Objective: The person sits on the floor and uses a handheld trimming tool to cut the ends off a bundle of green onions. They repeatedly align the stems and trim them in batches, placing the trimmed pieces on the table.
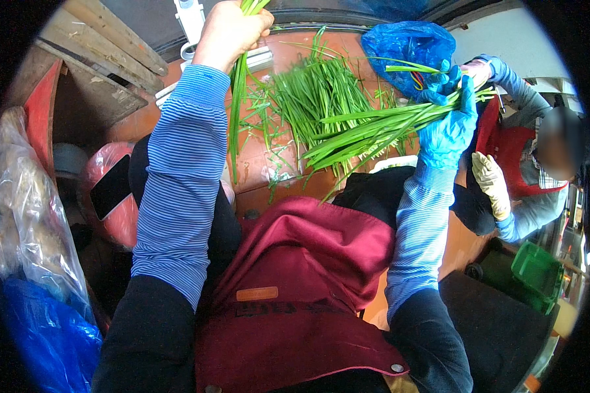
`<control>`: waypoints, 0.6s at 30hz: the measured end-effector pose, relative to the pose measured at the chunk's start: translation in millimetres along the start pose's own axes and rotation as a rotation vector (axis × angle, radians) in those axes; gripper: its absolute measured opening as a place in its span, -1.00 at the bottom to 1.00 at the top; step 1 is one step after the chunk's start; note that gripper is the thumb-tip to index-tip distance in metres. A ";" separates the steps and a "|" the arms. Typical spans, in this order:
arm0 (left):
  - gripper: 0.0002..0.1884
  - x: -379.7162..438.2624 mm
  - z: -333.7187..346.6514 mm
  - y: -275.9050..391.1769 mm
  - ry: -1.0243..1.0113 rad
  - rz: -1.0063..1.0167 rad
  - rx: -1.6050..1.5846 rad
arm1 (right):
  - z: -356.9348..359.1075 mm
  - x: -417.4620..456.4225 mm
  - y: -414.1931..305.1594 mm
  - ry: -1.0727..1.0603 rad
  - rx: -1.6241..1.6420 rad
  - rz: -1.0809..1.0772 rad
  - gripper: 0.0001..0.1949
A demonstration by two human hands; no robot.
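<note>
My left hand, bare, is closed around a thin bunch of long green leafy stalks that hang down toward the floor at the upper left. In a blue disposable glove, my right hand grips a thicker bunch of flat green leaves, whose tips point left. Between my hands, a big heap of similar green leaves lies on the reddish tiled floor, with trimmed scraps scattered around it. Behind my right hand sits a blue plastic bag.
A co-worker sits close at right, one gloved hand near mine. A green plastic basket stands at lower right. Wooden boards lean at upper left. At left are a phone on a pink bag and a filled clear plastic bag.
</note>
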State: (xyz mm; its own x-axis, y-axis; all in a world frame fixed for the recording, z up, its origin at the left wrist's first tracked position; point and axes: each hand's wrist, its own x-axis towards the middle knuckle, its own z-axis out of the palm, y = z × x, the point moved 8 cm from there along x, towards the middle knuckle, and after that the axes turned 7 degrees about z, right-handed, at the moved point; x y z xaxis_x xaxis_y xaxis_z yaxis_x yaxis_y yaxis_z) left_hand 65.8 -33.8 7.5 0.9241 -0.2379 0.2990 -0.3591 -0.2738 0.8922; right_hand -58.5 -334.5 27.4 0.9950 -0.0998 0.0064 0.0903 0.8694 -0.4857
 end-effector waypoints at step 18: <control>-0.95 -7.3 -11.3 -14.0 0.168 -0.282 -0.677 | 1.1 -4.3 -3.9 0.006 -0.011 -0.037 -0.77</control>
State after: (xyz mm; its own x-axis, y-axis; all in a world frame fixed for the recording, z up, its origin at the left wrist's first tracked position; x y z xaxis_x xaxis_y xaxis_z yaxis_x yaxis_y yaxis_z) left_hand 65.6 -17.7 -3.4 0.9961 -0.0836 0.0272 0.0031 0.3422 0.9396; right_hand -63.1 -336.9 30.3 0.9906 -0.1350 0.0194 0.1269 0.8596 -0.4950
